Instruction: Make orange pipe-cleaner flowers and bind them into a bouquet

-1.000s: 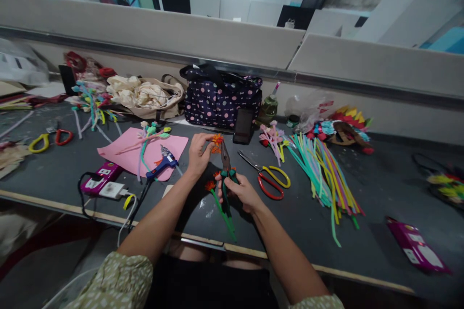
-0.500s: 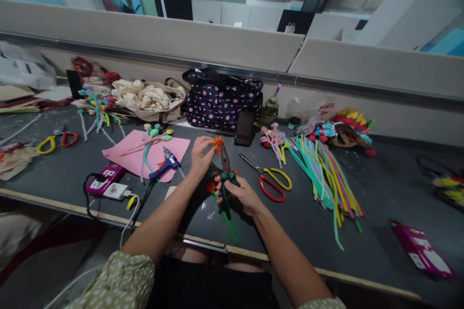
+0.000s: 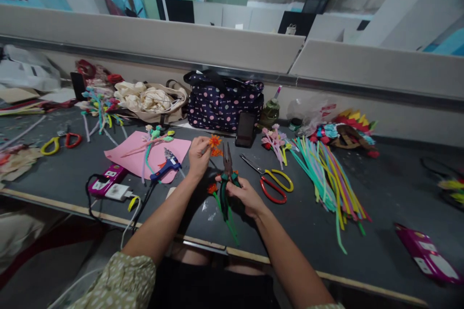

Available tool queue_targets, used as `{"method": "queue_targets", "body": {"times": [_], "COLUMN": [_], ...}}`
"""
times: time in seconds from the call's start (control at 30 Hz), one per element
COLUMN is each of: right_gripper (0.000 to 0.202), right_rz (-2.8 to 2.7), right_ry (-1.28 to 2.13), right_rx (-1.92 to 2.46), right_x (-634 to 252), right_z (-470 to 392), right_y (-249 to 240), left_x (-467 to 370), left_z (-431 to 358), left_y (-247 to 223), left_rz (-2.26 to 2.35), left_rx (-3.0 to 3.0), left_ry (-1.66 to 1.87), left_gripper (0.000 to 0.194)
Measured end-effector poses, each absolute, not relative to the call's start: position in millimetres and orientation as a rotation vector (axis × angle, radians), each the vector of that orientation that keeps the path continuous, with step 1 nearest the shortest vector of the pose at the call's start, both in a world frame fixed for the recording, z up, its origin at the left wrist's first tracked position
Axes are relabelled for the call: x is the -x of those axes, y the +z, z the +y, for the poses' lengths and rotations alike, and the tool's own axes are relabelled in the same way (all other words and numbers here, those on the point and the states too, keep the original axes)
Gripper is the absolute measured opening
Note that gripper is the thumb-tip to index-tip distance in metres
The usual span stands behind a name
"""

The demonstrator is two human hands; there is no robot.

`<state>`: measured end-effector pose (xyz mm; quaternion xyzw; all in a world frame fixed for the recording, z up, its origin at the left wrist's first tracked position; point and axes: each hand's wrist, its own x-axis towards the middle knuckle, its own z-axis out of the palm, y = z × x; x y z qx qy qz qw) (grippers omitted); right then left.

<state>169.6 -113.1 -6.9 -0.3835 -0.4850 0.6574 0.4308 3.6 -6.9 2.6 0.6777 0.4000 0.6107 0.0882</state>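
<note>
Between the fingertips of my left hand [image 3: 200, 155] is an orange pipe-cleaner flower [image 3: 215, 141], raised above the table. My right hand [image 3: 246, 196] is wrapped round the green handles of a pair of long-nose pliers [image 3: 227, 166]. The pliers' jaws point away from me, slightly apart, just right of the flower and not touching it. Under the pliers lies a finished-looking red-orange flower [image 3: 212, 188] with a green stem [image 3: 232, 231], partly hidden by the handles and my hand.
Scissors [image 3: 273, 186] with red and yellow handles lie right of the pliers, beside a bundle of coloured pipe cleaners [image 3: 326, 178]. A blue glue gun [image 3: 166, 166] rests on pink paper [image 3: 125, 149]. A phone [image 3: 245, 129] leans against a dotted bag [image 3: 221, 101]. A purple power strip [image 3: 108, 181] sits left.
The pliers have come away from the orange flower, their jaws parting. My left hand has drawn slightly left with the flower, which now faces up more fully.
</note>
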Motion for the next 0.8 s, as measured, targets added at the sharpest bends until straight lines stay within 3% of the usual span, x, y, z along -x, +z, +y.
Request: {"method": "queue_targets", "body": {"times": [0.37,0.8], "right_gripper": [0.050,0.048], "right_rz": [-1.104,-1.139], "right_ry": [1.909,1.877], "right_rx": [0.779,0.863], "right_x": [-166.9,-168.2], "right_z": [-115.3,-115.7], "right_y": [-14.2,-13.1], "left_x": [-3.3,-3.4], "left_z": [-6.5,-8.7], "left_y": [1.2,1.6], "left_rz": [1.178,1.162], "left_rx": [-2.042,-2.075], "left_ry": [1.811,1.784], "left_gripper": [0.016,0.018]}}
